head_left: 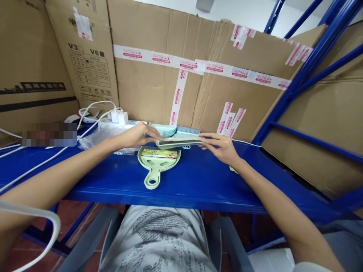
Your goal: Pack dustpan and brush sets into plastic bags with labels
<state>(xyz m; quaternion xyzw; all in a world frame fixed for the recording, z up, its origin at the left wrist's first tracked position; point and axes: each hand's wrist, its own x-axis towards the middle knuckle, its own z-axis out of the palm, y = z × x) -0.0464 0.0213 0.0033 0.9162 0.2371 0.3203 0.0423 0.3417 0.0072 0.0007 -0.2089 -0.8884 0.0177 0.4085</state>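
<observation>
Two hands hold a flat pale-green piece level above a blue table

Clock directions are read from the held piece, seen from the wearer's head. The flat pale-green piece (179,143), with a dark band along it, spans the space between both hands; its exact form is hard to make out. At nine o'clock, the left hand (141,134) has its fingers bent, almost closed, pinching the piece's left end. At three o'clock, the right hand (219,146) has its fingers stretched nearly straight and close together, gripping the right end.

On the blue table (204,181), between seven and eight o'clock, a light-green dustpan (153,163) lies with its looped handle pointing toward the wearer; a printed label card (159,153) lies across its pan. Just behind the held piece are pale-blue dustpans (167,130) toward eleven o'clock and a blue-bristled brush (188,130) toward one. Toward ten sit white chargers (123,118), near clear plastic bags (99,136). A taped cardboard wall (150,87) rises at twelve.
</observation>
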